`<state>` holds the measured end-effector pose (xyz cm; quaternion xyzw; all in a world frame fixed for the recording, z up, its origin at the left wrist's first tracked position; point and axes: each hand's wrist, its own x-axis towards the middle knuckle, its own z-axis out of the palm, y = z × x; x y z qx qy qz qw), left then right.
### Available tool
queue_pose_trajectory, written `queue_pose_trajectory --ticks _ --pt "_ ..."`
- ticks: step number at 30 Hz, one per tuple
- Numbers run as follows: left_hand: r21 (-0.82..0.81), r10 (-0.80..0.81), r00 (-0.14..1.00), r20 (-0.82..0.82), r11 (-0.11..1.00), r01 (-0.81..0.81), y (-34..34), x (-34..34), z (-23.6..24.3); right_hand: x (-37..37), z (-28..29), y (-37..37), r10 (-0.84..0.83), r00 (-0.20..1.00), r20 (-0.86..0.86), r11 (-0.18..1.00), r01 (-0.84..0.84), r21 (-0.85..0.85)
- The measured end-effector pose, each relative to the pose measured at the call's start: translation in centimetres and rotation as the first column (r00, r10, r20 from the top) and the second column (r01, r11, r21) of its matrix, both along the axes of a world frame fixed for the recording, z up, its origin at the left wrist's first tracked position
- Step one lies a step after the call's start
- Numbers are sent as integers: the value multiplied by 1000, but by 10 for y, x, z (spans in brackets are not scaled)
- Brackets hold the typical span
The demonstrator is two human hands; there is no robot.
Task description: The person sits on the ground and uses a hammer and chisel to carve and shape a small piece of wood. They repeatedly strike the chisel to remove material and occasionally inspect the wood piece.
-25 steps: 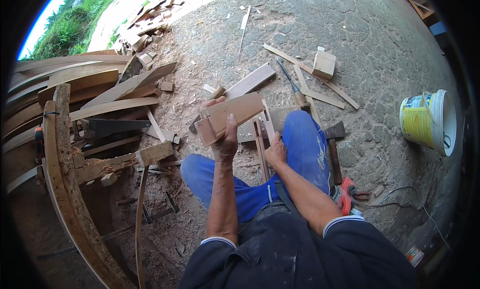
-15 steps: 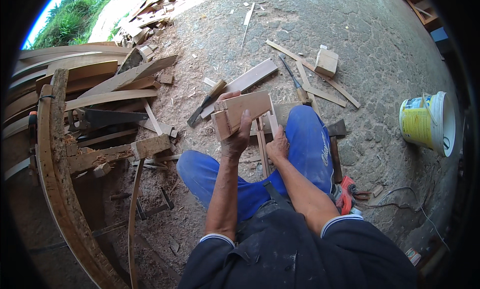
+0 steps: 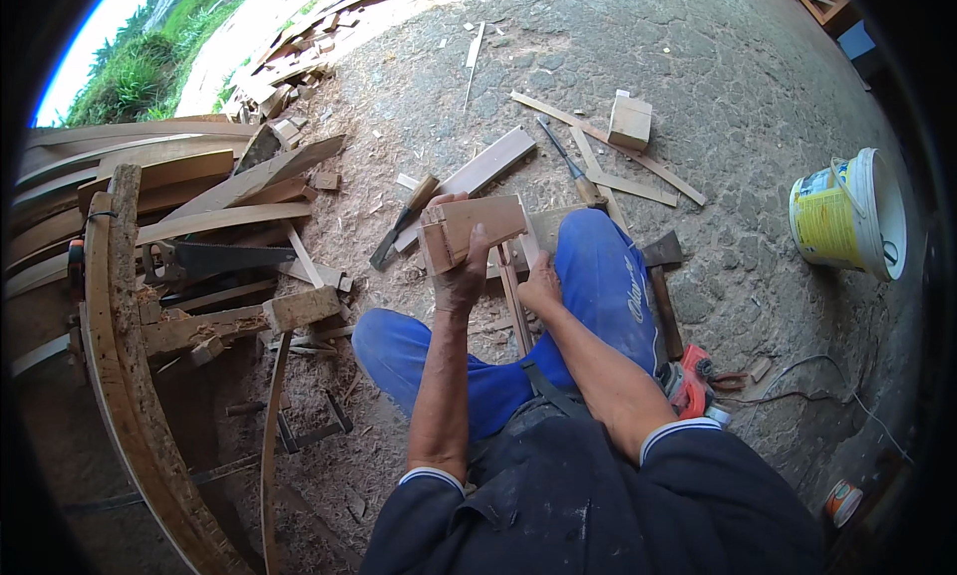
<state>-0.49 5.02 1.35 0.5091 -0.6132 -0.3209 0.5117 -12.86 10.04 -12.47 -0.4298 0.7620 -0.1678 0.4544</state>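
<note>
My left hand (image 3: pixel 460 281) is closed around a squared wooden block (image 3: pixel 488 221), its thumb lying along the near face. A step or groove shows at the block's left end. Against the right end, my right hand (image 3: pixel 541 285) grips a thin pale wood strip (image 3: pixel 529 234), whose lower part is hidden by the fingers. Between my knees, below the block, stand narrow wooden slats (image 3: pixel 515 304). Just left of the block lies a broad chisel (image 3: pixel 407 220) with a wooden handle. A longer chisel (image 3: pixel 570 164) rests on the ground beyond my right knee.
A handsaw (image 3: pixel 229 260) and curved boards (image 3: pixel 214 195) are piled on the left, behind a tall rough timber frame (image 3: pixel 125 376). To the right are a hatchet (image 3: pixel 662 252), a red power tool (image 3: pixel 692 378) with a cord, and a white bucket (image 3: pixel 877 216). A wood block (image 3: pixel 630 123) sits ahead.
The whole view has shifted slightly. The block is tipped a little differently in my left hand, and my right hand keeps its grip on the strip at the block's end.
</note>
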Motion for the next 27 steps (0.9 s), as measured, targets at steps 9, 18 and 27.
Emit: queue_pose_trajectory --ticks 9,18,27 --pt "165 29 997 -65 986 -18 -9 14 -11 -58 54 -28 -65 869 491 940 218 -262" --pt "262 60 998 -18 964 -53 -39 -40 4 -238 3 12 -48 917 -395 993 2 -115" --pt "120 16 979 205 992 -42 -41 -64 17 -261 -75 59 -32 921 -387 996 62 66"
